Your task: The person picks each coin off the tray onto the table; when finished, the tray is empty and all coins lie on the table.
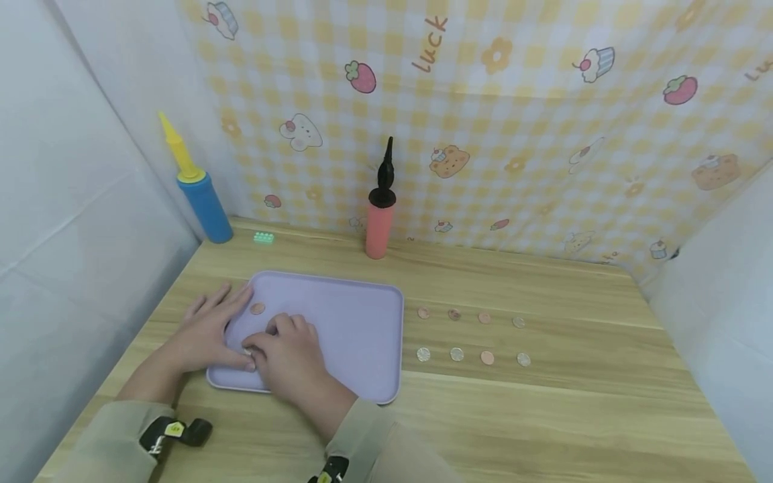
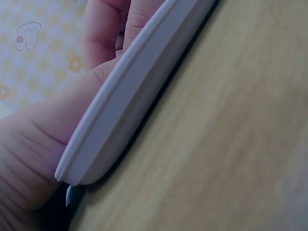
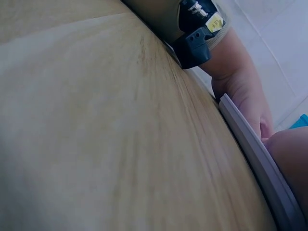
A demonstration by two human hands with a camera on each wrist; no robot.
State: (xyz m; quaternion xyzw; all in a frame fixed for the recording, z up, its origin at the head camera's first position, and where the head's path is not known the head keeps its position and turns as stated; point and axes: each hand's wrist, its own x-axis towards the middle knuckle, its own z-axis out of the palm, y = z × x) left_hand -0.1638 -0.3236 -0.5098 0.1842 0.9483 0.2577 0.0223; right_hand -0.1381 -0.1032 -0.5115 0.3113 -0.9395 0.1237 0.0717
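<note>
A lilac tray (image 1: 356, 335) lies on the table, and both hands are over its left part. My left hand (image 1: 208, 332) rests across the left rim with its fingers spread and straight, the thumb reaching inside. Low in the tray, my right hand (image 1: 290, 355) pinches a silvery coin (image 1: 247, 351) between thumb and fingers, close to the left thumb; the fingers mostly hide it. A copper coin (image 1: 258, 308) lies flat near the left fingertips. In the left wrist view the tray's outer wall (image 2: 130, 96) covers part of the left hand.
Right of the tray, copper and silvery coins (image 1: 456, 354) lie in two rows on the wooden table (image 1: 543, 429). Behind stand a pink pump (image 1: 378, 231) with a black nozzle and a blue pump (image 1: 207, 208) with a yellow nozzle. A small green brick (image 1: 264, 237) lies between them.
</note>
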